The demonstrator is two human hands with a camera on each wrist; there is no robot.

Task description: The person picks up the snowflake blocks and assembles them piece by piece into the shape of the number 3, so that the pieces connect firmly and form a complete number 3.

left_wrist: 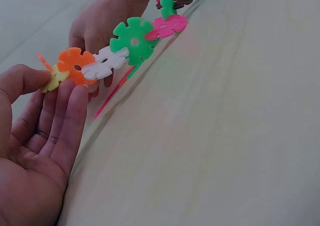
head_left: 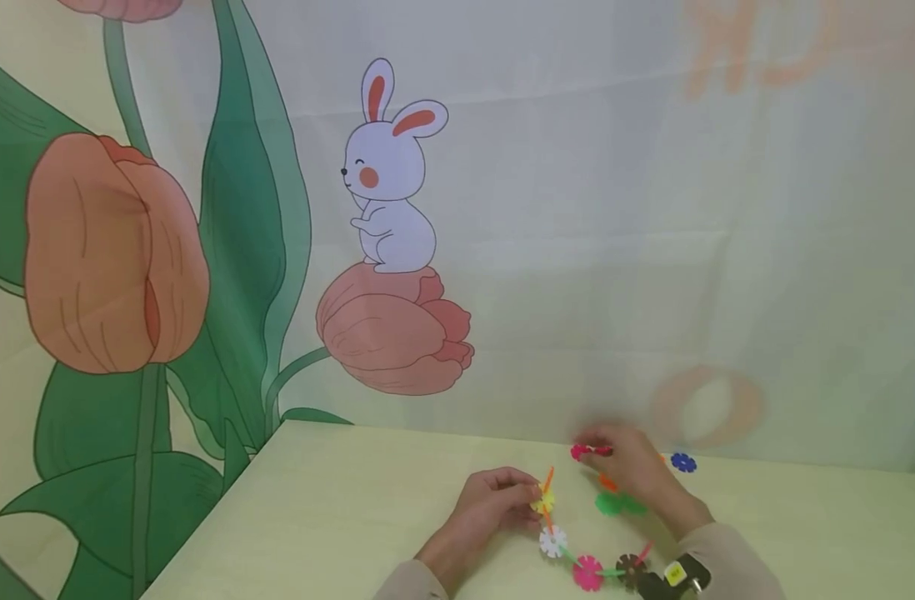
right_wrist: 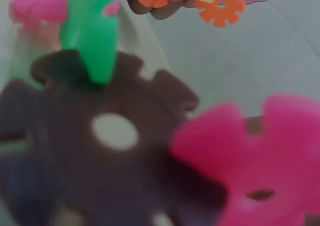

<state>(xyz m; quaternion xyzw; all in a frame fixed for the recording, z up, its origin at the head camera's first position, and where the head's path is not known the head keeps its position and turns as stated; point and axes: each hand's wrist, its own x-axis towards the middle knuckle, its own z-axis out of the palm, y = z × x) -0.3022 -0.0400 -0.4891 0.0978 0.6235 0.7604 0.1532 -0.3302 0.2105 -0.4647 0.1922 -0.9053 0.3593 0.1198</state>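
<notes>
In the head view my left hand (head_left: 495, 500) pinches a yellow notched snowflake disc (head_left: 545, 500) between thumb and fingers. That disc ends a linked chain with orange, white (head_left: 552, 542), green, pink (head_left: 588, 573) and brown (head_left: 632, 570) discs, hanging towards my right wrist. Close up in the left wrist view are the orange disc (left_wrist: 75, 66) and green disc (left_wrist: 134, 41). My right hand (head_left: 630, 462), slightly blurred, is farther back, with a pink disc (head_left: 580, 452) between its fingertips. The brown disc (right_wrist: 115, 136) fills much of the right wrist view.
Under my right hand lie loose green discs (head_left: 609, 502) and an orange disc (head_left: 607, 482). A blue disc (head_left: 683, 462) sits by the back edge of the pale table (head_left: 315, 517). Behind hangs a cloth with a printed rabbit (head_left: 397, 225) and tulips.
</notes>
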